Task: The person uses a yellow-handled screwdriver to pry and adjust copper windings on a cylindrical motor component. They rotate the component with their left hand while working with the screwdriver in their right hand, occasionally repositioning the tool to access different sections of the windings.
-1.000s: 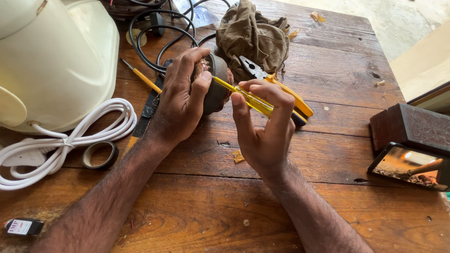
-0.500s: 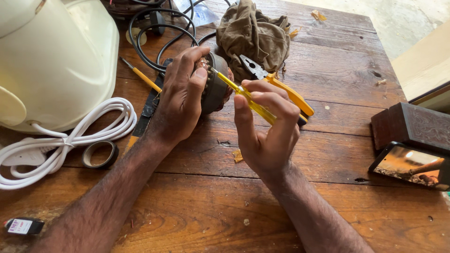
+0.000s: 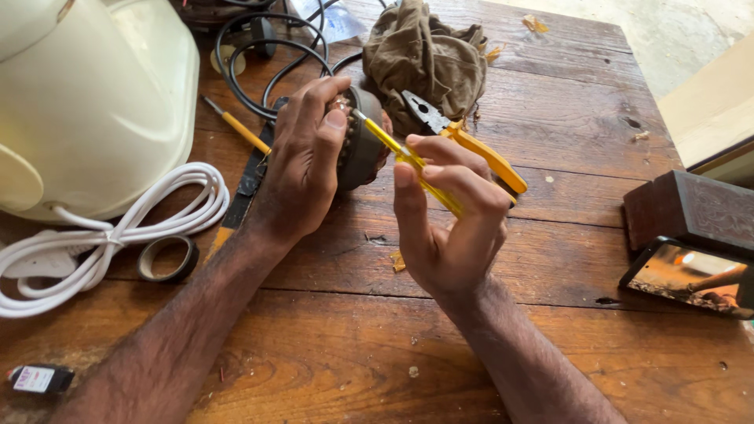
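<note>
Round dark motor part (image 3: 363, 149), mid-tabletop toward the far edge, wrapped in left hand (image 3: 302, 169), grip closed around it. Right hand (image 3: 448, 228) pinches a yellow screwdriver (image 3: 408, 161), tip at the part's top. Just behind: yellow-handled pliers (image 3: 471, 141), brown rag (image 3: 428, 59), black cable (image 3: 251, 55). Left edge: cream appliance shell (image 3: 86, 102), white cord (image 3: 118, 228), tape roll (image 3: 167, 258). Right edge: dark wooden box (image 3: 695, 208).

One head-worn camera looks steeply down and forward over both forearms, close above the left hand (image 3: 302, 169) and right hand (image 3: 448, 224) (they fill the middle), wooden table (image 3: 550, 102) stretching beyond them.
</note>
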`<move>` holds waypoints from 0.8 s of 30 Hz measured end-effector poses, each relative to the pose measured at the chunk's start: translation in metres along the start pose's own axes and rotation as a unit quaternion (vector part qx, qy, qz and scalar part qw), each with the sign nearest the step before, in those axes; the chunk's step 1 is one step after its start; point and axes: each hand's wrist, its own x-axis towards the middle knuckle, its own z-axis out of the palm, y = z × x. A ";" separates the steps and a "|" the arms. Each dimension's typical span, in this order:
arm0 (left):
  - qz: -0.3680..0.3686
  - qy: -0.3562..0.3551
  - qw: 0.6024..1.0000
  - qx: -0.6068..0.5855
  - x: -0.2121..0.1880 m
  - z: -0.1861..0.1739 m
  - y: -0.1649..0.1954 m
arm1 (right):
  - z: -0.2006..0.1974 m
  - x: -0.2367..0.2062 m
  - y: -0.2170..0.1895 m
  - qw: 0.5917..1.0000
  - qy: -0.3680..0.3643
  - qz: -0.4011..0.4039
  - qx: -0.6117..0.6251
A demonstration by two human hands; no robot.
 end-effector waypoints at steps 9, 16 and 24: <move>0.001 0.004 1.000 0.006 -0.004 0.001 0.000 | 0.001 -0.002 0.000 0.998 -0.044 0.037 -0.038; -0.017 -0.004 1.000 -0.004 -0.002 -0.002 -0.001 | 0.004 0.000 -0.003 0.997 -0.052 0.039 -0.036; -0.018 -0.006 1.000 -0.001 -0.003 -0.001 -0.001 | 0.002 -0.001 -0.003 0.997 -0.052 0.043 -0.025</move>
